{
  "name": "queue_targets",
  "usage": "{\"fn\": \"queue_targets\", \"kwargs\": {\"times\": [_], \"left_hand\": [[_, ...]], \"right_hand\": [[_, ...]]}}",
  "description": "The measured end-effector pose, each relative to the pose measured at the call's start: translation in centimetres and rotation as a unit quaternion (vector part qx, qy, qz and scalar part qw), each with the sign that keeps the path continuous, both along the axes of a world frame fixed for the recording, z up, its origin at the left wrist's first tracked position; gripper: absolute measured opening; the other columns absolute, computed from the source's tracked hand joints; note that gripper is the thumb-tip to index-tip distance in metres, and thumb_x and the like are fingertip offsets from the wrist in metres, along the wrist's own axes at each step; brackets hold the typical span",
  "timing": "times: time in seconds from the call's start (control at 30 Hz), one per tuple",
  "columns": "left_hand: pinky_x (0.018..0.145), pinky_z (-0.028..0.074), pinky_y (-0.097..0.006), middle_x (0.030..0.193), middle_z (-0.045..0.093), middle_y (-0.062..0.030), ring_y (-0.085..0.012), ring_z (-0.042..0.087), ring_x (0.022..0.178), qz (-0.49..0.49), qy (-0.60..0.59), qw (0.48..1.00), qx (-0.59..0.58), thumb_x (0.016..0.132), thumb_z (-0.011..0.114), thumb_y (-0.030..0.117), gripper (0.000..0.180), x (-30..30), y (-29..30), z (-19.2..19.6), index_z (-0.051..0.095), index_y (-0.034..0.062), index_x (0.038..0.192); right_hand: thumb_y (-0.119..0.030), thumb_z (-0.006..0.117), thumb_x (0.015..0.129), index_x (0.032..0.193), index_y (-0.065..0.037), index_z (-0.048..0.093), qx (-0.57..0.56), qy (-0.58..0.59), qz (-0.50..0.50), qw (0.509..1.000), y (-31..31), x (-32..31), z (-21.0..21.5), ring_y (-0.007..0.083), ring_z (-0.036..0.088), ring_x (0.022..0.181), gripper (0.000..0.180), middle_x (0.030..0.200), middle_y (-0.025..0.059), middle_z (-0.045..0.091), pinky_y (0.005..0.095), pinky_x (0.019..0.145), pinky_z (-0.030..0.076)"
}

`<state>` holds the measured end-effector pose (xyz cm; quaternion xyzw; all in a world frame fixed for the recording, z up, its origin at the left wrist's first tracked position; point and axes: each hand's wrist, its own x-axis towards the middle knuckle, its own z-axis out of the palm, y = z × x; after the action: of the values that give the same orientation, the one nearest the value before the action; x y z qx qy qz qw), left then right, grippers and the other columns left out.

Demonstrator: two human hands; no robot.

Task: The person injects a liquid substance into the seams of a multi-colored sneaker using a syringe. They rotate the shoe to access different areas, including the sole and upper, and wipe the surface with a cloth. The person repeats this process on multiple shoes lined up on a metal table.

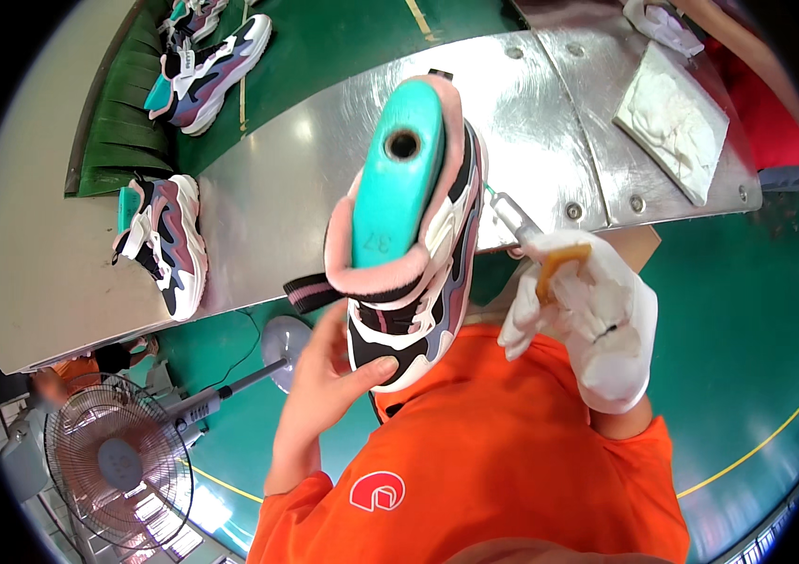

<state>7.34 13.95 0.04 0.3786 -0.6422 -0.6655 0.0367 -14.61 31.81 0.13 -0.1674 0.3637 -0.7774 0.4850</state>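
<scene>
A multicoloured sneaker (437, 246) with a pink collar is held up before me over the near edge of the metal bench. Inside it sits a teal shoe last (386, 202) with a round hole. My left hand (329, 376) is closed around the toe, thumb on top. In a white glove, my right hand (592, 320) grips a clear syringe (515, 216). Its thin tip points at the shoe's right side; whether they touch I cannot tell. An amber-coloured piece (561, 267) shows among the gloved fingers.
Another sneaker (166, 240) stands on the metal bench (268, 221) at left. A further sneaker (216, 80) rides the green belt (122, 127). At right are a white pad (672, 122) and someone's arm (757, 52). A fan (119, 462) stands lower left.
</scene>
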Motion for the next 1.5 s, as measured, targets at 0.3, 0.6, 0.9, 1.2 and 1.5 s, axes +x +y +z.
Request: {"fn": "queue_targets", "kwargs": {"times": [0.3,0.6,0.9,1.2,1.5], "left_hand": [[0.104,0.043,-0.039,0.14,0.044,-0.0204,-0.0293,0.053,0.126,-0.064,0.097,0.94,-0.322,0.069,0.082,0.014,0.092,-8.7,-0.4,2.9,0.033,-0.0032,0.145],[0.087,0.053,-0.033,0.129,0.047,-0.0138,-0.0202,0.062,0.104,0.038,0.147,0.957,-0.248,0.076,0.082,0.013,0.056,-9.9,-3.2,2.5,0.05,-0.0065,0.117],[0.085,0.052,-0.033,0.13,0.043,-0.0134,-0.0201,0.061,0.102,0.069,0.137,0.964,-0.215,0.076,0.08,0.016,0.058,-9.1,-4.6,1.6,0.047,-0.0067,0.118],[0.091,0.049,-0.036,0.133,0.041,-0.0142,-0.0226,0.058,0.109,0.079,0.157,0.952,-0.25,0.073,0.082,0.019,0.051,-8.9,-4.7,1.1,0.054,-0.0055,0.108],[0.091,0.049,-0.035,0.135,0.04,-0.0156,-0.0225,0.059,0.108,0.072,0.16,0.954,-0.242,0.072,0.086,0.02,0.051,-9.7,-3.7,2.0,0.056,-0.0049,0.105]], "right_hand": [[0.008,0.052,0.056,0.133,0.004,0.041,0.006,0.057,-0.144,0.988,0.7,0.7,-0.7,0.0274,0.064,0.095,0.078,0.103,0.0122,0.056,0.0402,0.084,0.056],[0.011,0.075,0.063,0.138,-0.001,0.039,0.046,0.198,-0.192,0.96,-1.0,-1.1,-2.3,0.0203,0.059,0.108,0.084,0.111,0.0104,0.054,0.0363,0.094,0.052],[-0.016,0.09,0.06,0.131,-0.003,0.047,0.069,0.425,-0.209,0.878,-4.9,-2.0,-3.5,0.0242,0.063,0.105,0.084,0.116,0.0125,0.061,0.0324,0.09,0.05],[-0.011,0.086,0.051,0.118,-0.008,0.054,0.034,0.602,-0.199,0.773,-7.6,-2.5,-2.0,0.032,0.059,0.089,0.074,0.103,0.0105,0.061,0.0372,0.085,0.05],[-0.007,0.083,0.061,0.119,-0.006,0.056,0.183,0.372,-0.311,0.855,-3.3,-3.6,-3.9,0.0164,0.06,0.084,0.065,0.098,0.0069,0.062,0.0294,0.076,0.052]]}}
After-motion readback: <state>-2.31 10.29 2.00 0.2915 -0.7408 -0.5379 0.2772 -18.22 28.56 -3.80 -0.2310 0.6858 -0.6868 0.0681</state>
